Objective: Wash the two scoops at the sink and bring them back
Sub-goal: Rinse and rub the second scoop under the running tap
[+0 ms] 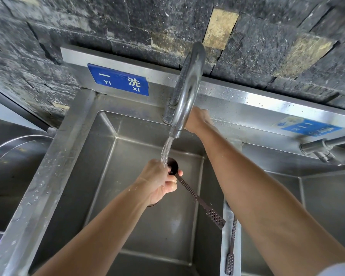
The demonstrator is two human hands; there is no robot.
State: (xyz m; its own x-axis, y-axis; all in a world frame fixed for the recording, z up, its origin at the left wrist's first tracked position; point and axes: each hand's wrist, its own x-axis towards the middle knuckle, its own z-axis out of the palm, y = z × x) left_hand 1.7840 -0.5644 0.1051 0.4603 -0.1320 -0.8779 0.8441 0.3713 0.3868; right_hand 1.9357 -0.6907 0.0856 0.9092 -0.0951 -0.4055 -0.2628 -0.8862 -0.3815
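Observation:
My left hand (159,180) grips a dark brown scoop (195,194) near its bowl and holds the bowl under the running water from the curved steel tap (187,90). The scoop's long perforated handle points down to the right over the steel sink basin (157,226). My right hand (196,119) reaches behind the spout to the tap's base, its fingers hidden, so what it touches is unclear. A second dark scoop (231,250) lies on the divider (225,226) between the two basins, partly under my right forearm.
A second basin (317,206) lies to the right with another tap (327,146) above it. Blue labels (119,80) sit on the steel backsplash below a dark stone wall. A round steel vessel (12,148) stands at the left.

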